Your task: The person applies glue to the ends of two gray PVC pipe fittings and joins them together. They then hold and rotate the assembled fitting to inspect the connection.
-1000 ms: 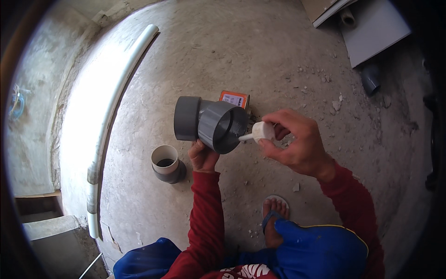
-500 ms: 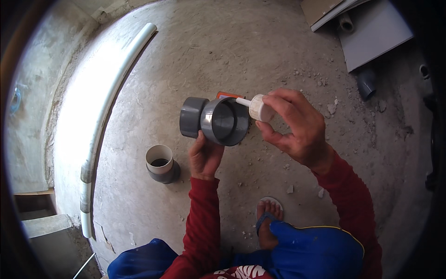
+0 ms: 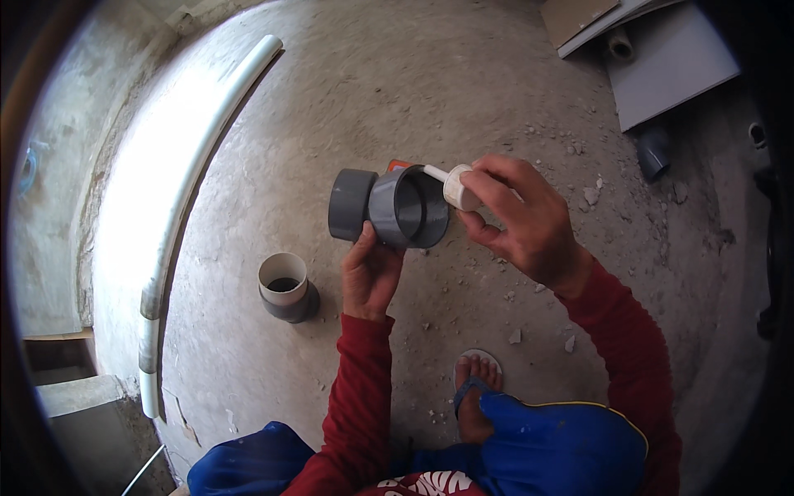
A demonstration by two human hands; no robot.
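A dark grey plastic pipe fitting (image 3: 395, 208) with two wide sockets is held up by my left hand (image 3: 370, 273), its thumb against the near side and the other fingers hidden beneath. In the fingertips of my right hand (image 3: 529, 217) is a white cap with an applicator stem (image 3: 460, 188). The stem reaches to the upper rim of the right-hand socket, whose inner wall looks wet; its tip is hidden inside. Behind the fitting shows a bit of an orange-red object (image 3: 398, 166), mostly covered.
On the floor left of my left hand stands a grey fitting with a cream pipe collar (image 3: 283, 277). A long white pipe (image 3: 186, 198) lies farther left. Rubble (image 3: 590, 195) is scattered at right, near a grey pipe piece (image 3: 652, 155) and white boards (image 3: 674, 70).
The fitting has shifted slightly right and up and turned a little. My right hand has moved slightly left, bringing the applicator's tip from above the rim into the socket's edge.
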